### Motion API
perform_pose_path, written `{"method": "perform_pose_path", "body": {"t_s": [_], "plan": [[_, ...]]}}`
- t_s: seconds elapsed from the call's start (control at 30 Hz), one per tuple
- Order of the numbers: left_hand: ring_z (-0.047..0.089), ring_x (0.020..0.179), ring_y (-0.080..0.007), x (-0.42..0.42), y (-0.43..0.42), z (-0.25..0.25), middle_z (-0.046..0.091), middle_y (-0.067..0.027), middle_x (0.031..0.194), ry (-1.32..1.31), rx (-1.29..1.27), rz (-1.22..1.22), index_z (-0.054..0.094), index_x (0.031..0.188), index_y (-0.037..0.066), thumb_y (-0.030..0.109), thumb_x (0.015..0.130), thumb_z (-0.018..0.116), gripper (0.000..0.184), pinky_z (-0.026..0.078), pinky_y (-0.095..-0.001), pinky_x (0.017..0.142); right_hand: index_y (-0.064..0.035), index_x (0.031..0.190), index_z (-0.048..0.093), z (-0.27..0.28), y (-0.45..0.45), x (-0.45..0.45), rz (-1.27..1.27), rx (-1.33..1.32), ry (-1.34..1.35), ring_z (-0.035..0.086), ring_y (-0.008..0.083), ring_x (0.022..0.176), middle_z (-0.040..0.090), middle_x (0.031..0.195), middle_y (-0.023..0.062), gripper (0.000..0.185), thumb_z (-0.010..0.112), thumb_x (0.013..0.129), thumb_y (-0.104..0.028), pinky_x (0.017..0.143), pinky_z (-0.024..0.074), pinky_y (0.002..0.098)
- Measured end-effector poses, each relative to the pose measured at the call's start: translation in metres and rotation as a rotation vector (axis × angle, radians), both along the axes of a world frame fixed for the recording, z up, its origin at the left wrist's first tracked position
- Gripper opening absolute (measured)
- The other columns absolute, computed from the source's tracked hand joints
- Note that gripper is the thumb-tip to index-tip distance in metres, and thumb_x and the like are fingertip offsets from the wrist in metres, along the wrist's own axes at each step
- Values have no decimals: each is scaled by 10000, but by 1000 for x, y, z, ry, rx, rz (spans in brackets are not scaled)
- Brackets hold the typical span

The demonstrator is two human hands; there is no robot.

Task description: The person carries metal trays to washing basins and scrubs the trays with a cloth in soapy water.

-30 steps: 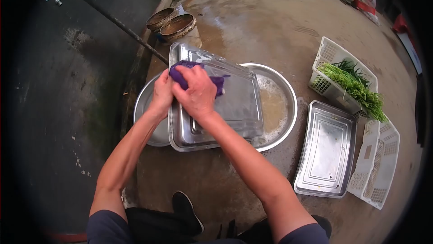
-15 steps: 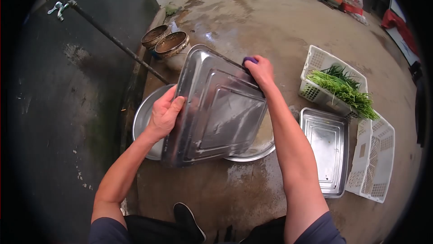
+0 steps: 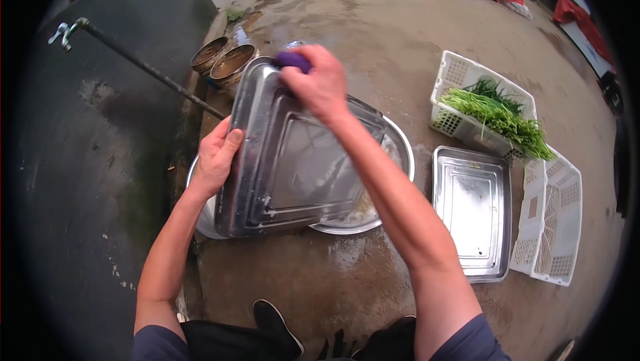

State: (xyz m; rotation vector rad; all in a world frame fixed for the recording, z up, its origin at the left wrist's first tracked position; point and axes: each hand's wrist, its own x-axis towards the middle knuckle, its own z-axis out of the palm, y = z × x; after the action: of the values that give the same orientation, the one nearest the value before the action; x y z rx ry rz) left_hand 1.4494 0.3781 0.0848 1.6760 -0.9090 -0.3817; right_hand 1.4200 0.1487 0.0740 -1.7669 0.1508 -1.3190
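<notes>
A rectangular stainless steel tray [image 3: 300,161] is held tilted in front of me, its underside with raised ridges facing me. My left hand [image 3: 219,156] grips its left edge, thumb on the near face. At the tray's upper edge, my right hand [image 3: 317,81] is closed round a bunched purple cloth [image 3: 293,61] and presses it near the upper left corner. Behind and beneath the tray are two round metal basins, a left basin [image 3: 205,220] mostly hidden and a right basin [image 3: 404,144] with cloudy water in it.
On the right, a second steel tray [image 3: 475,208] lies on the wet concrete floor. Beyond it stand a white plastic crate [image 3: 453,84] with green vegetables [image 3: 497,111] and another white crate [image 3: 557,228]. At left are a wall tap [image 3: 67,33], its pipe [image 3: 143,64] and dirty buckets [image 3: 230,64].
My right hand has slid the purple cloth leftward along the tray's upper edge, from the right side to near the upper left corner. The view has shifted slightly.
</notes>
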Motion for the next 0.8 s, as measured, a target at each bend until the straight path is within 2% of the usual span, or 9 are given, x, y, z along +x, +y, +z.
{"method": "perform_pose_path", "body": {"t_s": [0.1,0.2,0.27,0.3,0.5,0.63,0.7,0.73,0.8], "plan": [[546,949,-63,4,3,-4,614,-4,1086,-7,23,23,489,1308,-2,307,987,524,448,439,-218,854,-111,814,682,28,23,-3,45,-98,-80,578,290,844,598,839,92,202,617,672,-240,742,493,402],[552,933,-67,2,2,-4,620,-7,1064,-8,-10,20,514,1271,-11,311,976,543,438,443,-221,847,-101,822,677,18,16,-6,54,-80,-59,590,299,824,609,840,101,214,619,685,-255,738,493,401],[552,923,-66,1,-1,-2,622,-6,1054,-2,-4,3,515,1270,-9,317,972,549,443,444,-219,838,-90,828,670,-2,6,-4,-26,177,-57,605,309,800,621,842,120,234,613,705,-281,727,491,405],[552,912,-65,2,-1,-2,625,-5,1043,-4,-1,-4,517,1269,-8,322,968,556,448,445,-217,830,-90,828,670,-14,0,-2,-29,177,-55,605,309,800,621,842,120,234,613,705,-281,727,491,405],[545,878,-57,11,5,-5,624,10,1010,0,11,36,524,1261,-3,349,953,577,471,445,-210,800,-50,854,654,-132,-61,1,-373,247,318,609,356,845,632,879,168,364,574,753,-390,766,481,428],[542,881,-55,14,12,-5,620,16,1007,4,12,51,527,1257,1,349,951,580,466,439,-203,802,-44,972,663,-198,-112,-26,-176,576,600,600,359,992,642,1062,197,429,549,767,-403,835,467,427],[542,884,-54,16,15,-7,617,21,1000,5,13,70,522,1263,5,348,956,574,464,435,-199,800,-28,1051,649,-203,-102,-42,-240,730,655,599,370,1024,635,1110,218,448,538,778,-365,869,457,427],[543,882,-53,16,15,-7,617,22,996,14,6,79,521,1263,7,347,959,569,459,436,-200,798,-28,1051,649,-224,-103,-42,-237,729,656,599,370,1024,635,1110,218,448,538,778,-365,869,457,427],[544,881,-52,16,18,-9,616,24,992,24,0,97,520,1263,9,346,962,564,454,436,-200,796,-7,1040,641,-284,-102,-32,-81,990,685,627,354,938,651,1033,209,400,548,758,-274,824,469,407]]}}
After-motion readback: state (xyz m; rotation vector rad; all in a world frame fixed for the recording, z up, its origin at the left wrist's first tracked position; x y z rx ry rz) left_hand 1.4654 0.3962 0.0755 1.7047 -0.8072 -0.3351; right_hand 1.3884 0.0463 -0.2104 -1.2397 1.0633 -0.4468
